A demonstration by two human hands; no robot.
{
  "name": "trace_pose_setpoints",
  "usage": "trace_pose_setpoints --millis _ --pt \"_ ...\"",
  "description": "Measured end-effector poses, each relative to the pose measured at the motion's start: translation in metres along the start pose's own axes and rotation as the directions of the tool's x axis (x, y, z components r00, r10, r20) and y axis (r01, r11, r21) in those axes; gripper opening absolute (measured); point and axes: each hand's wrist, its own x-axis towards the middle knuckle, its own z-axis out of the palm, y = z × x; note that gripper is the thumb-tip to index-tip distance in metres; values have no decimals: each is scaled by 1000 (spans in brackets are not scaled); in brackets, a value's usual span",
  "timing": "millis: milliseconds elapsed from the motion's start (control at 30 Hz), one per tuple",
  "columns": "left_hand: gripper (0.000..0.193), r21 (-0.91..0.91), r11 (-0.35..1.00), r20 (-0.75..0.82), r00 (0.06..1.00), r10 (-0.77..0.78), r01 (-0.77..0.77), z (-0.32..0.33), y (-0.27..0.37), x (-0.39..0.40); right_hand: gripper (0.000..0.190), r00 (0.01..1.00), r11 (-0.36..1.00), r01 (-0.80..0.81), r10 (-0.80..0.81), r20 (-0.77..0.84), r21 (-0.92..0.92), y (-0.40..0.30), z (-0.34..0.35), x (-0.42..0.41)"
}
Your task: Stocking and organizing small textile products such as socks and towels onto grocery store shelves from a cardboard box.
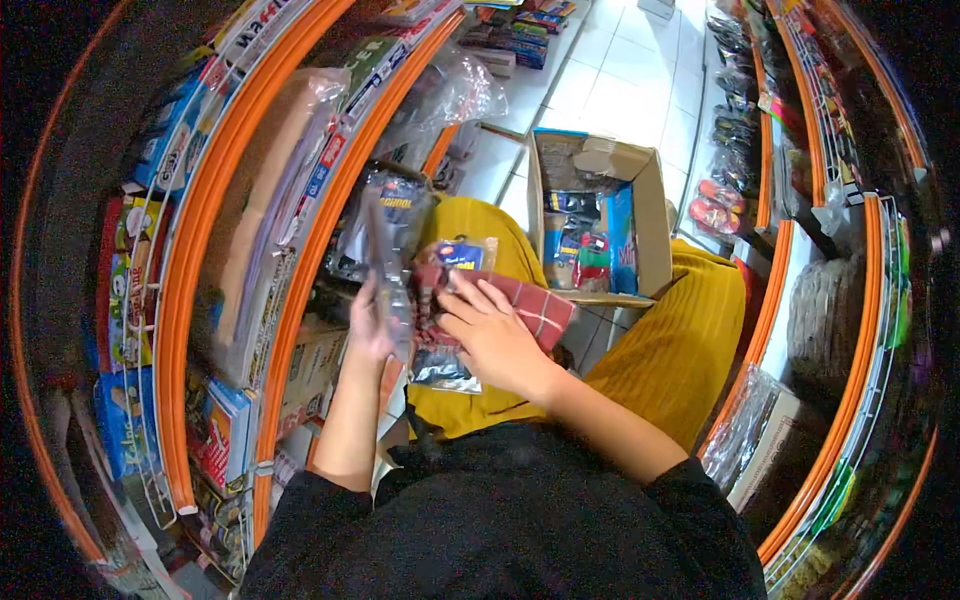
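Note:
My left hand (371,322) grips a clear plastic packet (386,277), blurred and tilted upright, beside the shelf. A checked red cloth (544,311) lies over my thigh with my right hand (487,322) on it, fingers spread; whether the fingers pinch it is unclear. A packet with a blue and yellow label (461,256) shows beyond the fingers, and the lower end of a dark packet (448,373) rests on my lap. More packaged dark goods (405,199) sit at the shelf past my left hand. Between my knees an open cardboard box (656,225) holds several small packets.
Orange-edged shelves (300,300) with packaged goods rise close on my left. Other shelves (862,322) stand on the right, with red sandals (716,206) near their foot. White floor tiles (622,67) run ahead between them. Stacked packets (525,37) lie at the far left of the aisle.

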Motion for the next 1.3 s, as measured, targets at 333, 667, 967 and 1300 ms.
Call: trace_pose_setpoints --millis 333,667,967,1300 --pt "27 735 581 -373 924 -86 351 46 -8 3 36 878 949 270 -311 365 161 -15 -3 -31" --pt "24 484 874 -171 974 147 -47 76 3 -9 28 724 466 -561 677 132 684 86 -77 -85" --pt "30 443 889 -90 980 175 -118 91 -35 -6 33 789 420 -507 579 208 753 7 -86 -25" --pt "30 875 408 -263 963 -57 263 87 -53 -45 22 648 243 -207 760 -54 948 32 -38 -28"
